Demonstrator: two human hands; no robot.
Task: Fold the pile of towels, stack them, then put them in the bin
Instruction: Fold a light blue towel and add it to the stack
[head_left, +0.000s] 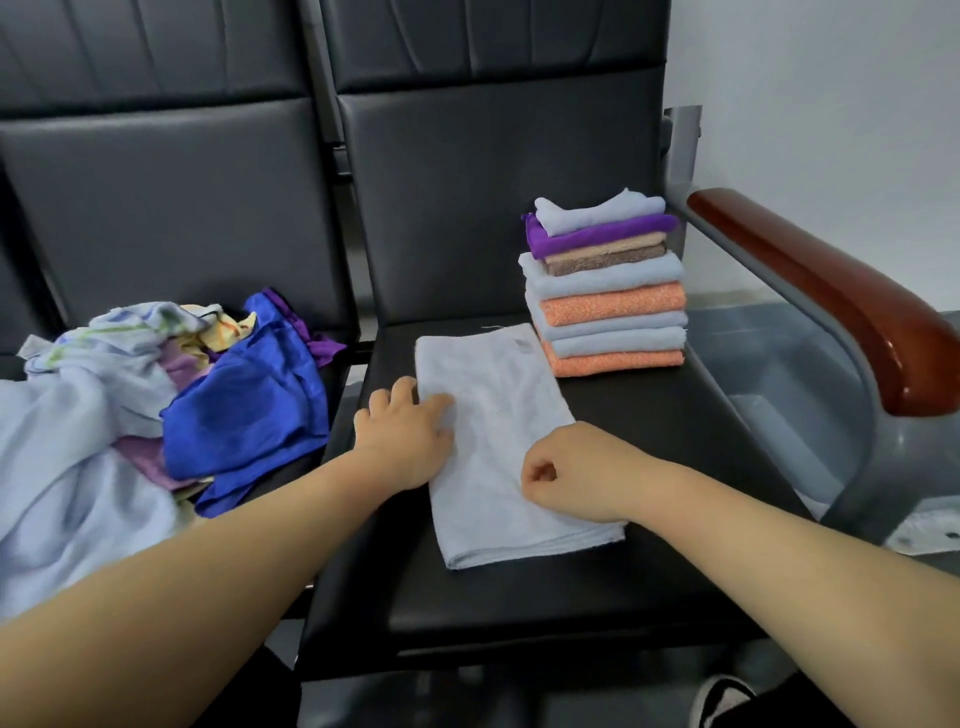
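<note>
desk: list it, biggest first.

operator: item one, the black padded bench (519, 597), two seats side by side. i'm looking down on the right seat. item two, the loose pile of unfolded towels (130, 405) on the left seat: pale blue, royal blue, purple and yellow cloth heaped together. item three, the grey plastic bin (789, 395), low down past the right end of the bench, seen under the glossy reddish-brown wooden armrest (831, 296).

desk: folded goods?

operator: item four, the stack of folded towels (608, 306), at the back right of the right seat, near the armrest. orange and pale blue layers below, then brown and tan, purple, and pale blue on top. item five, the pale blue terry towel (498, 415), folded into a long strip and lying flat on the right seat, its far end just beside the foot of the stack.

desk: hands?

operator: left hand (405, 441) rests on the strip's left edge, fingers loosely spread, gripping nothing i can see. right hand (571, 473) sits on the strip's right side, nearer me, fingers curled under in a fist. whether cloth is pinched beneath it, i cannot tell.
</note>
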